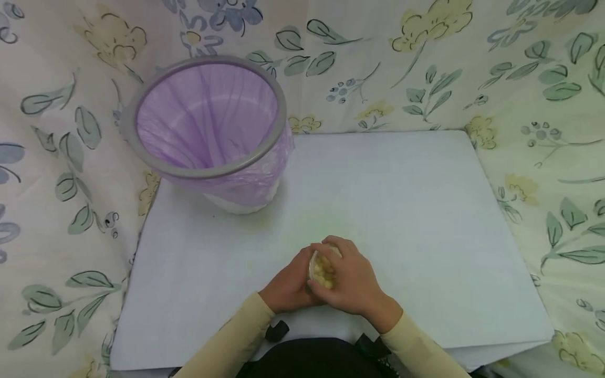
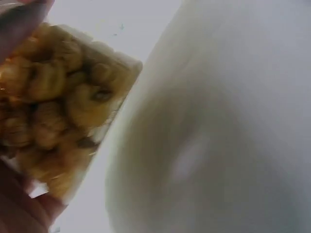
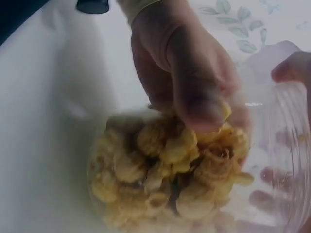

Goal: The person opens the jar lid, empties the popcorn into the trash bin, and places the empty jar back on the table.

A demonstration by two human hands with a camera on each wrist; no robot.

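A clear plastic jar (image 1: 323, 272) of yellow-brown popcorn is between both hands, close to the body. My left hand (image 1: 290, 286) grips its left side; the left thumb (image 3: 199, 107) presses on the clear wall in the right wrist view. Around the top end curls my right hand (image 1: 355, 281), its fingers crossing over the far rim and its thumb at the near side. Seen through the wall in the left wrist view, the popcorn (image 2: 53, 107) looks blurred. Ridges at the jar's top end (image 3: 291, 145) show beside the right fingers.
A bin (image 1: 241, 205) with a grey ring rim and a purple bag liner stands at the back left of the white table (image 1: 416, 220). Floral cloth (image 1: 359, 63) hangs behind and along both sides. Dark clothing (image 1: 316, 359) lies at the near edge.
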